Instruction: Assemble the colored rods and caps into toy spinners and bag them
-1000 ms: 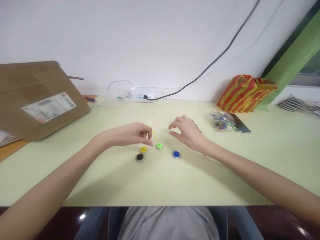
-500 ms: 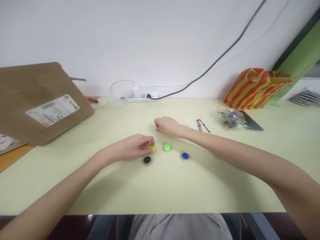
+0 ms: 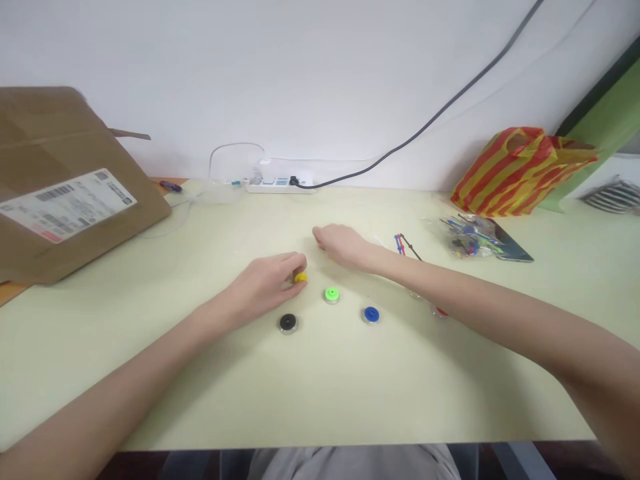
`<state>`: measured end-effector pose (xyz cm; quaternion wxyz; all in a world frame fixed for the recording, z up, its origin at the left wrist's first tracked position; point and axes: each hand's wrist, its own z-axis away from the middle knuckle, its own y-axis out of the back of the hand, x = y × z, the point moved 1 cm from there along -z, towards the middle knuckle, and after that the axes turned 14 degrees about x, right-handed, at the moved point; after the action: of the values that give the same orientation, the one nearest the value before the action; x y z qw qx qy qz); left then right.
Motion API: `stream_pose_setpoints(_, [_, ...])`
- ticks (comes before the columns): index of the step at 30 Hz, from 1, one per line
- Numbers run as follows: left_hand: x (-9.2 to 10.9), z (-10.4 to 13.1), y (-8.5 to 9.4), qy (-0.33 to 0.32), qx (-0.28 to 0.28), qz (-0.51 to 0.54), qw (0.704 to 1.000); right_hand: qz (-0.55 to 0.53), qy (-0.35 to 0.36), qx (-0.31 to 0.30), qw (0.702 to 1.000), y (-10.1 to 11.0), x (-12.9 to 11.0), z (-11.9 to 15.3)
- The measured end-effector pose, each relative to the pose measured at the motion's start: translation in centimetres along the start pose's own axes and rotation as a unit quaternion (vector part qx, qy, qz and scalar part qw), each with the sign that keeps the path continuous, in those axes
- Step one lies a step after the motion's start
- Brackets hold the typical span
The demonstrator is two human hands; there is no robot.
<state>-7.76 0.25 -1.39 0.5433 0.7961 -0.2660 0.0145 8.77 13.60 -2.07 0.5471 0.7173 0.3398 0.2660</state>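
My left hand (image 3: 267, 283) pinches a small yellow disc (image 3: 301, 277) between thumb and fingertips. A black disc (image 3: 288, 323) with a clear base lies just below that hand on the table. Farther to the right sit a bright green disc (image 3: 332, 295) and a blue disc (image 3: 371, 315), both on clear round bases. My right hand (image 3: 345, 245) is beyond the green disc, its fingers curled together near the tabletop. A bit of yellow shows under its palm side; whatever the fingertips hold is hidden. A red piece (image 3: 442, 311) peeks out from beneath my right forearm.
Thin blue, red and black plastic sticks (image 3: 406, 245) lie beyond my right forearm. A clear bag of parts (image 3: 467, 239) rests on a dark flat object at right, near a striped bag (image 3: 505, 172). A cardboard package (image 3: 55, 153) stands left; a power strip (image 3: 280, 187) lies by the wall.
My left hand has moved the yellow disc away from the black disc, farther from me. My right hand has shifted slightly right and away. The view has tilted a little, uncovering the red piece.
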Motion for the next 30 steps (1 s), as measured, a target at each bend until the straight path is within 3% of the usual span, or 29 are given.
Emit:
stream_pose_setpoints(7, [-0.8, 0.2, -0.8, -0.020, 0.031, -0.002, 0.999, -0.010, -0.024, 0.027, 0.999, -0.4, 0.9, 0.5])
stream_pose_setpoints(11, [-0.7, 0.4, -1.3, -0.041, 0.078, 0.000, 0.996, -0.021, -0.028, 0.033, 0.999, -0.4, 1.1, 0.4])
stream_pose_setpoints(15, [-0.3, 0.8, -1.1, -0.028, 0.145, 0.031, 0.989, -0.039, -0.040, 0.066, 0.996, 1.2, 1.1, 1.5])
stream_pose_setpoints(18, [0.0, 0.8, -0.7, -0.018, 0.175, 0.069, 0.982, -0.134, -0.068, 0.109, 0.983, 3.5, 1.5, 3.6])
stream_pose_setpoints(21, [0.4, -0.1, -0.4, 0.022, 0.204, 0.106, 0.973, -0.268, -0.099, 0.150, 0.947, 5.5, 1.9, 6.2])
stream_pose_setpoints(24, [1.4, -2.0, -0.5, 0.117, 0.227, 0.211, 0.943, -0.393, -0.134, 0.193, 0.889, 6.6, 1.7, 8.4])
stream_pose_setpoints(26, [2.4, -3.3, -0.9, 0.174, 0.212, 0.311, 0.910, -0.464, -0.162, 0.222, 0.842, 6.7, 1.3, 9.4])
stream_pose_setpoints(30, [4.8, -4.9, -1.8, 0.217, 0.209, 0.404, 0.864, -0.556, -0.224, 0.264, 0.756, 5.7, 1.0, 10.6])
